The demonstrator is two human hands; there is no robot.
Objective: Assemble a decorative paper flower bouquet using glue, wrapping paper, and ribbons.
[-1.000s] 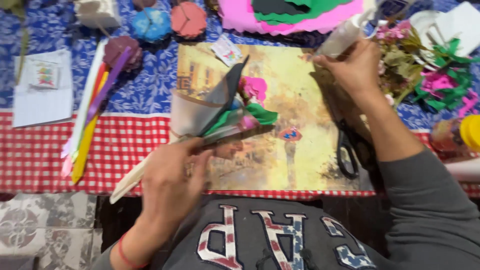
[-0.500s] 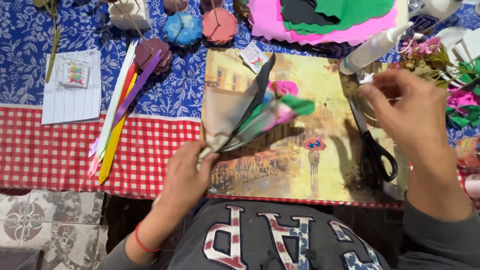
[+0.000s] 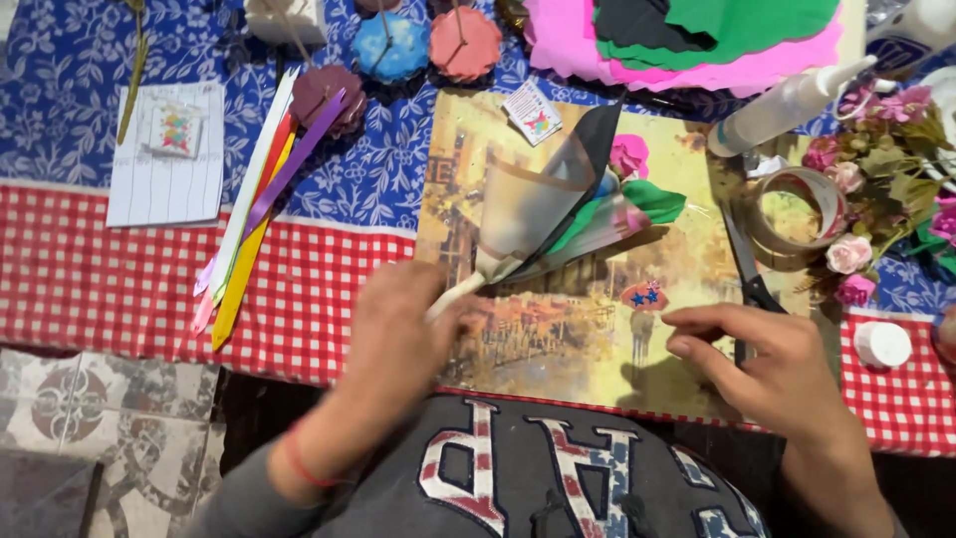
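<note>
Cone point(image 3: 538, 204) of paper now lies lower over picture board point(image 3: 558, 329) on table, stem end clamped in left hand point(image 3: 403, 334). Right hand point(image 3: 762, 364) has come down from glue bottle point(image 3: 787, 105), fingers loosely apart, empty, resting on board just beside scissors point(image 3: 747, 269).

Cone point(image 3: 533, 204) in my left hand point(image 3: 398, 334): thin matt paper.
Print point(image 3: 588, 339) under my hands: glossy.
Counter cloth point(image 3: 119, 289): woven checked fabric.
</note>
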